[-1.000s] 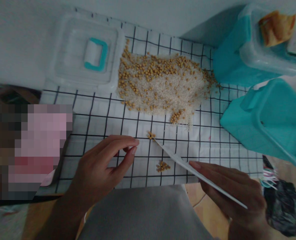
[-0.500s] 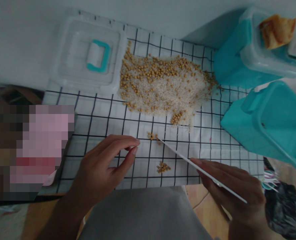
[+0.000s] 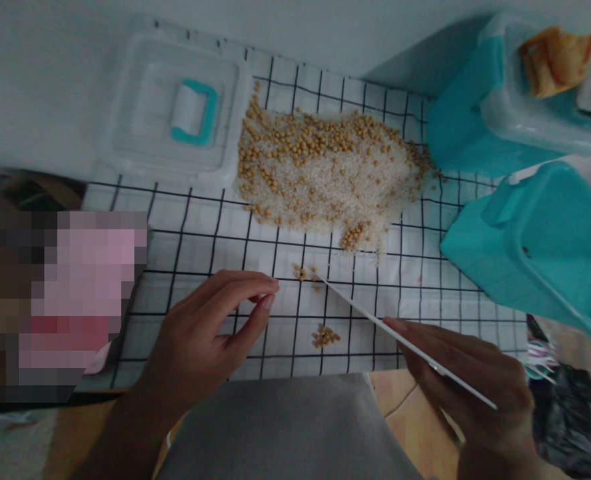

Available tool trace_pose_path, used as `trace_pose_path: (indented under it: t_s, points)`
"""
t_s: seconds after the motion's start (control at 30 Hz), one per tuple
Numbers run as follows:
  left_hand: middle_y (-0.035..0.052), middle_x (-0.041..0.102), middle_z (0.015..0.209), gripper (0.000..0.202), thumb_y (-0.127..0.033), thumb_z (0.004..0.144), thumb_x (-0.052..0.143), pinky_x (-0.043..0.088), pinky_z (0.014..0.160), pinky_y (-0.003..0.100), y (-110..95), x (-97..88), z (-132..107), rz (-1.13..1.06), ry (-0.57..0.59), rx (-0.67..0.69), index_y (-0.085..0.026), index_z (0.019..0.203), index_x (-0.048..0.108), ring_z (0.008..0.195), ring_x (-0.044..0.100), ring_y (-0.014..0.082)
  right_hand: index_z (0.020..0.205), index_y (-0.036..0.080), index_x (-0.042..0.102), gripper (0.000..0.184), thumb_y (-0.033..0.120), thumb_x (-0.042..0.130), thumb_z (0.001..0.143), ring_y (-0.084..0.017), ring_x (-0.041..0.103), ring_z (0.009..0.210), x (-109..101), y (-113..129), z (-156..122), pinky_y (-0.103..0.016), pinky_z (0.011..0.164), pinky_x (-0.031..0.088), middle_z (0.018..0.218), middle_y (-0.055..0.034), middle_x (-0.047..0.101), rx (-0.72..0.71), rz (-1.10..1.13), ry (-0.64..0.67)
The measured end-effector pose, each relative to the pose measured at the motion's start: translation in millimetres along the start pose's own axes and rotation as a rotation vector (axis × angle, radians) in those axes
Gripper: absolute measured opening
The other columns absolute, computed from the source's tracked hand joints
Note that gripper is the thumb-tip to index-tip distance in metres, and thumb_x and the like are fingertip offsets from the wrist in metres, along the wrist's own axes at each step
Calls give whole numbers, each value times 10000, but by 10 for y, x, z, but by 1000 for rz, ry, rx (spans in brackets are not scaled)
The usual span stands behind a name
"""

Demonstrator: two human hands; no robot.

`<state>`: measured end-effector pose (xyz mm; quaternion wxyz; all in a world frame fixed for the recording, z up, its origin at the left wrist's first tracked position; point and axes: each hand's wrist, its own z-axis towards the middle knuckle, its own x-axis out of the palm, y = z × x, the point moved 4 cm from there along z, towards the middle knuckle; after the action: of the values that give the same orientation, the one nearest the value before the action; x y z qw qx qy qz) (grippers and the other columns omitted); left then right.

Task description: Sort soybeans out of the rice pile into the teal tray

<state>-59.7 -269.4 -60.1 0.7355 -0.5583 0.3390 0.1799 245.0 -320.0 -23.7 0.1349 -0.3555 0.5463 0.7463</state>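
My right hand (image 3: pixel 470 380) grips a thin white flat tool (image 3: pixel 365 312), seen nearly edge-on, so its exact kind does not show. Its narrow tip rests by a few loose soybeans (image 3: pixel 301 273) on the checked tablecloth. To the left of those beans is my left hand (image 3: pixel 210 327), thumb and fingertips drawn together in a pinch, with nothing visible between them. A small cluster of soybeans (image 3: pixel 326 336) lies nearer the table's front edge. Farther back spreads a wide heap of white rice grains (image 3: pixel 340 183) mixed with soybeans (image 3: pixel 325 137).
A clear lid with a turquoise handle (image 3: pixel 208 113) lies at the back left. On the right are a lidded turquoise container (image 3: pixel 468 113) and another turquoise container (image 3: pixel 495 247) lying tipped. A blurred pink item (image 3: pixel 85 280) sits left; a black plastic bag (image 3: pixel 572 420) is lower right.
The tool's tip has shifted slightly, and the few loose soybeans beside it are a little more spread out. My left hand has stayed in place.
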Motion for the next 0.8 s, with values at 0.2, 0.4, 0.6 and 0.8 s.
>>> trace_pose_path:
  t_s: [0.2,0.4,0.6,0.8]
  points:
    - [-12,710,1093,320,-94,888,682,557,894,274,-10,0,4,4,-1,-4,-254,1162,636,969,677,132,1304,262,696,466,89,701,871,-231,781,917,-1,-22,18,-330,762,687,1145,-36,780,17,-68,-116]
    - [-3,705,1101,322,-108,898,676,560,889,284,-2,6,-6,3,8,-7,-262,1177,629,961,670,139,1270,275,717,483,46,722,845,-194,780,790,-35,-63,147,-283,707,677,1082,-22,793,26,-97,-138]
    - [7,711,1102,282,-125,911,664,558,914,299,-17,-7,-12,-17,0,-7,-258,1157,630,991,677,154,1217,276,741,442,74,758,824,-182,765,669,-94,-168,261,-269,626,664,985,-6,809,-12,-194,-193]
    - [-1,705,1099,243,-121,915,664,540,943,266,-24,8,6,-56,-13,-8,-243,1123,630,1012,672,130,1214,244,741,442,38,737,822,-189,774,709,-129,-105,298,-264,659,663,1006,-33,806,-42,-135,-157]
